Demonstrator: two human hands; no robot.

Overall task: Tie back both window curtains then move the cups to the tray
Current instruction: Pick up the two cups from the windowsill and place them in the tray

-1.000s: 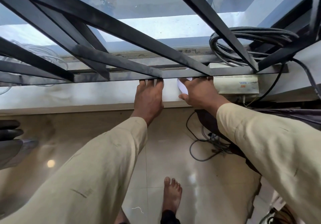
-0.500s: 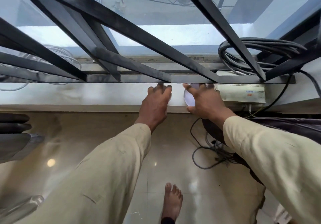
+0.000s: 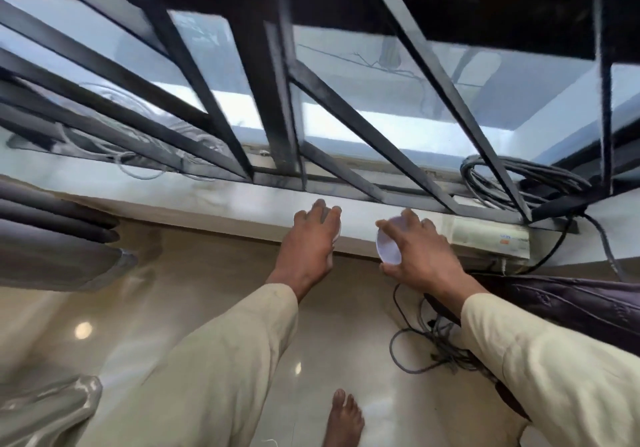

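A white cup (image 3: 389,251) is gripped by the right hand (image 3: 420,256), a second cup (image 3: 338,232) seemingly by the left hand (image 3: 311,242). Carrying both to the tray is judged next.

Home room, lived-in. Window with black metal grille (image 3: 277,100) over a white sill (image 3: 207,197). Glossy beige tile floor (image 3: 156,273). Grey curtain (image 3: 52,238) at left, dark curtain (image 3: 571,311) at right. Bare foot (image 3: 344,419) on the tiles. White router-like box (image 3: 491,242) and coiled cables (image 3: 526,176) on the sill.
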